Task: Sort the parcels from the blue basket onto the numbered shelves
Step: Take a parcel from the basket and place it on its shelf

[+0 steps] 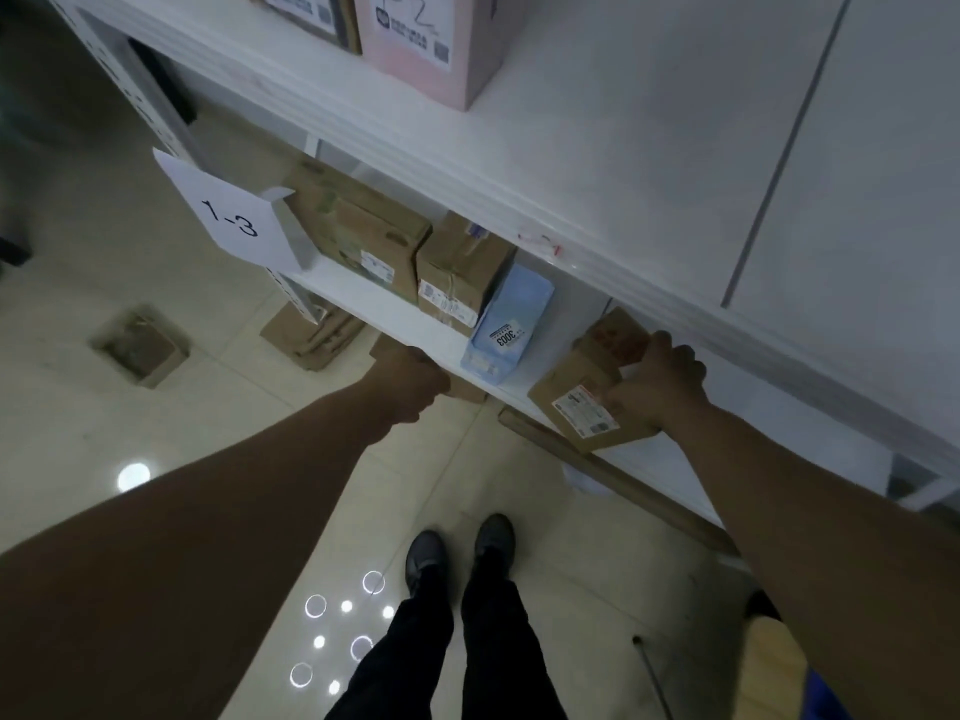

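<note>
A small brown cardboard parcel [576, 387] with a white label stands tilted on the lower shelf [363, 298], which carries the paper tag "1-3" [231, 218]. My right hand [660, 381] grips the parcel's right side and top edge, under the shelf above. My left hand [410, 387] is curled in a loose fist at the shelf's front edge, and I see nothing in it. A blue edge [826, 693] shows at the lower right corner; I cannot tell whether it is the basket.
On the same shelf stand two brown boxes [358, 226] [457, 267] and a light blue parcel [511, 324]. A pink box [431, 39] marked "1-2" sits on the upper shelf. A cardboard tube [597, 470] and flattened cardboard [311, 335] lie on the floor under the shelf.
</note>
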